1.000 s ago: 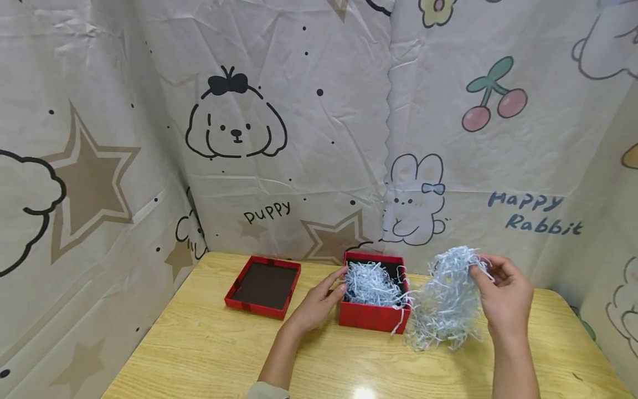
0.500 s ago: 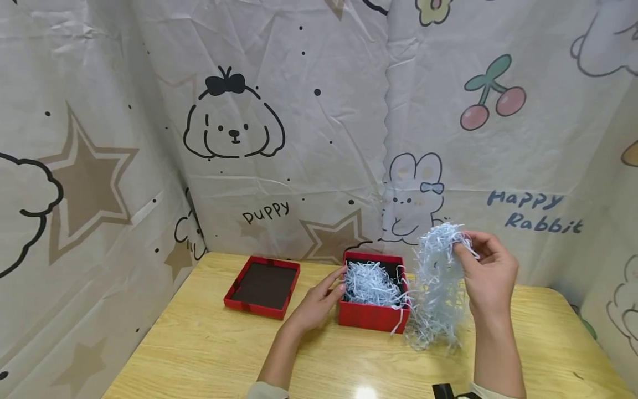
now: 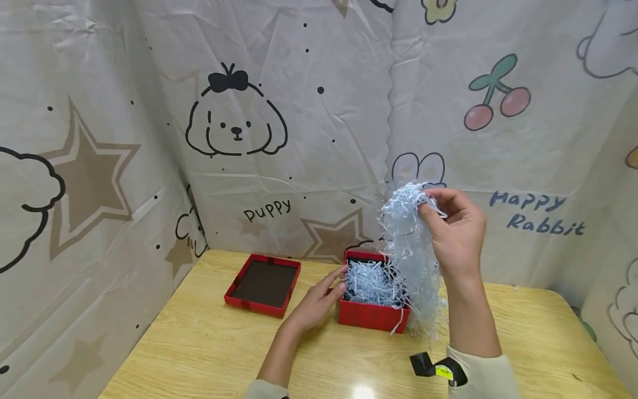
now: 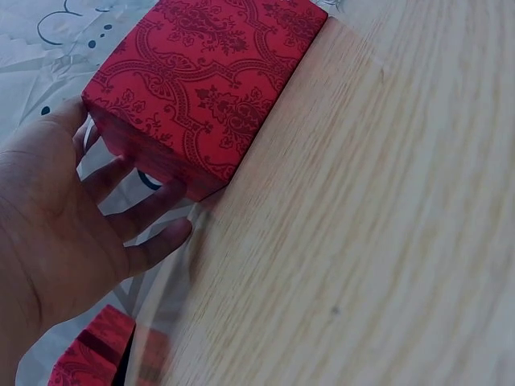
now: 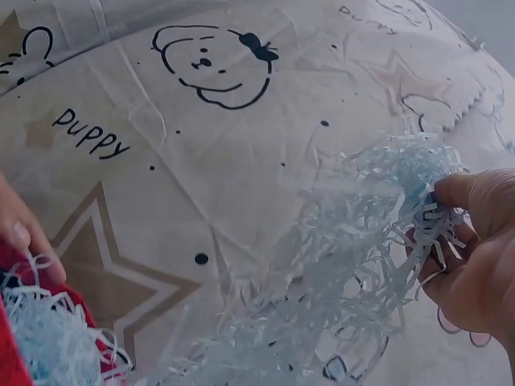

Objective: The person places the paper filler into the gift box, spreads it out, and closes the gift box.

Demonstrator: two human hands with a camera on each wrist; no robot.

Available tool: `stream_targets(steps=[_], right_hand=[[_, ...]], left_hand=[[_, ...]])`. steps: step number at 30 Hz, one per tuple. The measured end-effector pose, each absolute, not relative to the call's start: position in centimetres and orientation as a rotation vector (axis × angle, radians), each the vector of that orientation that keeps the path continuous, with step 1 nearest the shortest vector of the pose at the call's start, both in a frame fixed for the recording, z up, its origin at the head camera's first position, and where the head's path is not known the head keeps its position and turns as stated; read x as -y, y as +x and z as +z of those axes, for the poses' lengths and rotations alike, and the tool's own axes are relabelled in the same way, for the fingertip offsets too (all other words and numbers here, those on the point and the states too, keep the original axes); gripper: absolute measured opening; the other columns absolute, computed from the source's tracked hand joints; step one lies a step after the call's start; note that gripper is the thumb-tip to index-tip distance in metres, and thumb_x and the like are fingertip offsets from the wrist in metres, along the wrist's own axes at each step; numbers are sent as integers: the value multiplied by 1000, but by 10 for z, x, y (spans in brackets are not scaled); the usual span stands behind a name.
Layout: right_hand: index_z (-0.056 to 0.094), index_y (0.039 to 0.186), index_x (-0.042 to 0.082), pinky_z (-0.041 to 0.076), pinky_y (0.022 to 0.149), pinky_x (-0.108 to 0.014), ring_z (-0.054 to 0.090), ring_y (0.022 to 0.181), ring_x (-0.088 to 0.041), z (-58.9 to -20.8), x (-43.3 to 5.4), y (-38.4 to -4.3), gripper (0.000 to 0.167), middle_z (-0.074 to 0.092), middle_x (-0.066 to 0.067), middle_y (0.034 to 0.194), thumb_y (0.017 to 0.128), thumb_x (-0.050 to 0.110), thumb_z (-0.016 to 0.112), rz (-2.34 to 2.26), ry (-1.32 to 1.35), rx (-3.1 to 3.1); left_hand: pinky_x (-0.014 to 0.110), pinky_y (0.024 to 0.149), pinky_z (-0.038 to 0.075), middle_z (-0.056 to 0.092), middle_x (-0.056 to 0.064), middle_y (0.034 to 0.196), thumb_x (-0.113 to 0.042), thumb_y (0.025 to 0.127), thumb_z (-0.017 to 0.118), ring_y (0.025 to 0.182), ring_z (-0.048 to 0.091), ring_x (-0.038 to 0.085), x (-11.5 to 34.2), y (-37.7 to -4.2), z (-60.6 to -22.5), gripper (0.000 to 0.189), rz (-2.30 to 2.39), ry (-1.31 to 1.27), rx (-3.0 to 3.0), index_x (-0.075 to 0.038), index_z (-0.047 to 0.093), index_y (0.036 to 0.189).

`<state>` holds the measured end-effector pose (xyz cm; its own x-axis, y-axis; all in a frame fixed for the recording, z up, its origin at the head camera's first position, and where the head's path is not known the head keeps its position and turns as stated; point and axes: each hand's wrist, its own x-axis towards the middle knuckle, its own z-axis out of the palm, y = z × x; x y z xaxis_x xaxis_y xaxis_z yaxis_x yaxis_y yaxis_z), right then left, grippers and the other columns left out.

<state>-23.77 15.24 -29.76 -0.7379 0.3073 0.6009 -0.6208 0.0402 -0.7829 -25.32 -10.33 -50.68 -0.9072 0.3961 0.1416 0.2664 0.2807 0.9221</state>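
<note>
Pale blue shredded paper (image 3: 411,249) hangs in a long loose clump from my right hand (image 3: 456,233), pinched at its top between thumb and fingers. The strands dangle in front of the right side of a red box (image 3: 374,317), with more shredded paper (image 3: 370,282) lying inside it. My left hand (image 3: 315,303) rests against the box's left side, its fingers extended along the wall and touching near the rim. In the left wrist view the red box (image 4: 205,88) shows a dark floral pattern, with the fingers of my left hand (image 4: 72,209) spread beside it.
A shallow red lid (image 3: 263,284) with a dark inside lies left of the box on the wooden table (image 3: 199,343). Cartoon-printed cloth (image 3: 319,138) hangs behind the table and at both sides. A black strap (image 3: 438,368) is around my right wrist.
My right hand has lifted the clump of shredded paper up and to the left, from beside the box to over its right side. The left hand stays against the box.
</note>
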Motion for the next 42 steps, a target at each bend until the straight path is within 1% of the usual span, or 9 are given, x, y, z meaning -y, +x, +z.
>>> stream_targets(steps=[5,9,15,22,26,28,34,38,42], right_hand=[[77,105,0,61,75,-22,69,86,-19,-289,-141,-242,13,72,-10,101,93,-7,76,1738,373,1672],[77,103,-1,58,71,-19,68,87,-19,-300,-136,-247,15,72,-9,99,91,-11,75,1762,374,1678],[76,106,-5,54,70,-18,66,90,-15,-349,-135,-256,13,72,-6,98,93,-7,75,1745,249,1833],[77,105,-3,51,69,-18,65,89,-10,-409,-140,-263,14,74,-14,103,92,-6,74,1715,89,2015],[77,105,-1,48,66,-18,61,83,-10,-430,-138,-265,13,74,-17,107,93,-5,74,1725,45,2137],[78,106,0,48,68,-19,61,85,-12,-436,-135,-266,14,74,-16,109,94,-3,74,1715,51,2220],[79,101,4,50,86,-31,62,97,-21,-447,-125,-272,10,75,-10,105,93,-2,75,1587,165,2516],[79,92,6,52,88,-41,63,93,-24,-451,-120,-274,7,76,-8,97,89,0,78,1441,293,2700],[80,93,3,55,92,-51,67,95,-28,-454,-118,-274,7,77,-12,99,86,2,81,1291,321,2829]], left_hand=[[54,116,43,37,3,169,-39,113,49,139,56,30,102,-255,-506,55,1713,632,-2413,-30,37,166],[54,116,43,38,3,169,-39,113,49,137,58,30,101,-255,-506,54,1712,635,-2406,-31,37,166],[54,114,44,40,5,168,-39,113,49,133,61,30,99,-255,-506,54,1703,631,-2416,-31,38,166],[53,114,44,40,6,168,-39,113,49,131,62,30,97,-251,-505,55,1711,627,-2409,-29,37,166],[54,114,44,41,6,167,-39,114,49,133,61,30,98,-251,-504,54,1711,629,-2422,-29,38,166],[54,114,44,42,5,167,-39,114,49,133,60,29,99,-251,-504,53,1707,626,-2429,-31,38,165],[57,114,43,49,8,161,-38,113,51,134,58,32,101,-253,-506,53,1725,595,-2431,-30,42,164],[59,115,42,47,10,163,-37,113,51,136,57,34,102,-253,-507,53,1725,595,-2427,-27,41,164],[57,115,43,42,8,166,-38,113,51,132,61,32,101,-253,-506,55,1713,607,-2416,-28,39,165]])
